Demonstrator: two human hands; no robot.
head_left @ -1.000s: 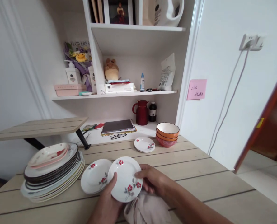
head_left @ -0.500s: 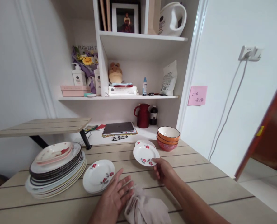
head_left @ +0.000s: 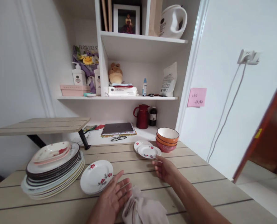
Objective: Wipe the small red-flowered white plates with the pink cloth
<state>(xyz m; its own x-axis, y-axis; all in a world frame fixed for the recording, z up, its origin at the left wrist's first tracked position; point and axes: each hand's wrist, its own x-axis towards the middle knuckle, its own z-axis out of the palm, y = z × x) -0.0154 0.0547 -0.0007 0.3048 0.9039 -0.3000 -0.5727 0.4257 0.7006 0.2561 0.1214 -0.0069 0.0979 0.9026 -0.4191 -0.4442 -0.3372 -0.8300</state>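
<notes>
A white plate with red flowers (head_left: pixel 149 151) lies partly over another such plate (head_left: pixel 140 143) near the back of the table. Just in front of its near rim is my right hand (head_left: pixel 165 169), fingers loosely apart and holding nothing. My left hand (head_left: pixel 115 194) is open, palm turned to the right, fingers spread. To its left, close to the fingers and wrist, rests a small stack of similar flowered plates (head_left: pixel 96 175). A pale crumpled cloth (head_left: pixel 144 207) lies between my two hands, beside the left fingertips.
Stacked orange and red bowls (head_left: pixel 167 138) stand right of the two plates. A tall pile of plates and dishes (head_left: pixel 52 171) sits at the left, by a raised wooden stand (head_left: pixel 40 124). Behind are glasses (head_left: pixel 119 138), a laptop (head_left: pixel 118 127) and a red jug (head_left: pixel 142 116).
The flowered plate my right hand was holding up has come down over the other one at the back. My right fingers have let go of it. The left hand stays almost still.
</notes>
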